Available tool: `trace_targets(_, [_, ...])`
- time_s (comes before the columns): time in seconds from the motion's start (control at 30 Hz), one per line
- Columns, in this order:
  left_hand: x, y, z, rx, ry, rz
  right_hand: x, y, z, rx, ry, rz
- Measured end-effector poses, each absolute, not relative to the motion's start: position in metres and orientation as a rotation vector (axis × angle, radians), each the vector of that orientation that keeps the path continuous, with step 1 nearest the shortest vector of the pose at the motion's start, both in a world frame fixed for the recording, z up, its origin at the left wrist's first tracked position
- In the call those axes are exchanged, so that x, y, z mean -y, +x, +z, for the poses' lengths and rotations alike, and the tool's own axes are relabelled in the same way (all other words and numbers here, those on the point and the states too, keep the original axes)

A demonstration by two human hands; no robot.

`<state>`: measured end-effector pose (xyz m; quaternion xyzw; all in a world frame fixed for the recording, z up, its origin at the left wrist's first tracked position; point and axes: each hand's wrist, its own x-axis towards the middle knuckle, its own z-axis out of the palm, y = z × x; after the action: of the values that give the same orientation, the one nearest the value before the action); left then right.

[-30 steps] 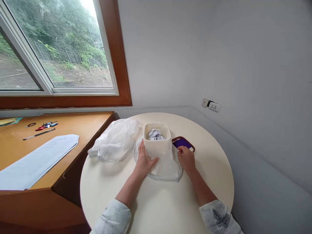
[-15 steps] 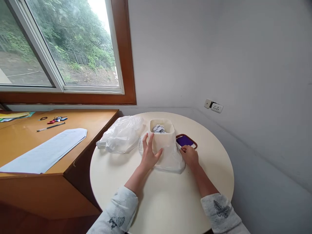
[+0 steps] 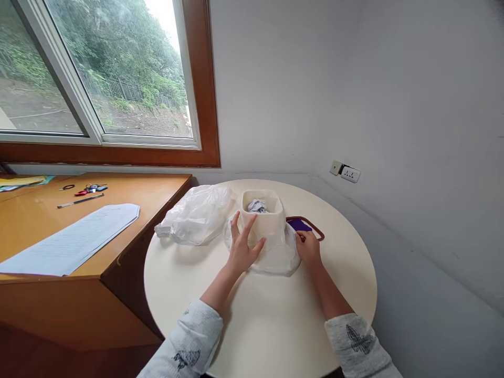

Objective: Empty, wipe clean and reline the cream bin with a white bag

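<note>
A small cream bin (image 3: 264,224) stands on the round table, with crumpled paper (image 3: 257,206) inside. A thin white plastic bag (image 3: 271,258) covers its outside and spreads over the table at its base. My left hand (image 3: 243,252) rests against the bin's front left with fingers spread. To the bin's right, my right hand (image 3: 310,249) has its fingers closed on the near edge of a brown ring-shaped frame (image 3: 317,230). Through the frame's opening a flat purple thing (image 3: 299,225) shows, partly hidden behind the bag and bin.
Another crumpled white plastic bag (image 3: 200,212) lies at the table's left. On the wooden desk (image 3: 157,202) are papers (image 3: 79,239), a pen (image 3: 81,201), keys (image 3: 91,189) and a black ring (image 3: 66,187). A wall socket (image 3: 350,174) is at the right.
My right hand has shifted slightly right with the brown frame, which now covers less of the purple thing. My left hand stays at the bin.
</note>
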<state>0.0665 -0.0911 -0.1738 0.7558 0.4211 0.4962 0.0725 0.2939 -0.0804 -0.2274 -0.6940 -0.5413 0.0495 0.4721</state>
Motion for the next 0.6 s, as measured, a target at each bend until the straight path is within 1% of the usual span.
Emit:
trace_targets(0.1, [0.092, 0.066, -0.168, -1.246, 2.242, 1.601, 0.079, 0.295, -0.225, 1.238, -1.67, 0.128])
trace_targets(0.2, [0.089, 0.064, -0.158, -1.163, 2.194, 1.789, 0.078, 0.296, -0.22, 1.143, -1.632, 0.128])
trace_targets(0.3, [0.079, 0.062, -0.14, -1.082, 2.111, 1.962, 0.079, 0.295, -0.216, 1.086, -1.596, 0.129])
trace_targets(0.4, [0.06, 0.059, -0.115, -1.116, 1.946, 2.053, 0.08, 0.291, -0.212, 1.05, -1.544, 0.129])
trace_targets(0.47, [0.045, 0.057, -0.099, -1.174, 1.845, 1.989, 0.082, 0.288, -0.209, 1.049, -1.508, 0.119])
trace_targets(0.6, [0.02, 0.051, -0.074, -1.228, 1.835, 1.583, 0.085, 0.282, -0.203, 1.103, -1.493, 0.061])
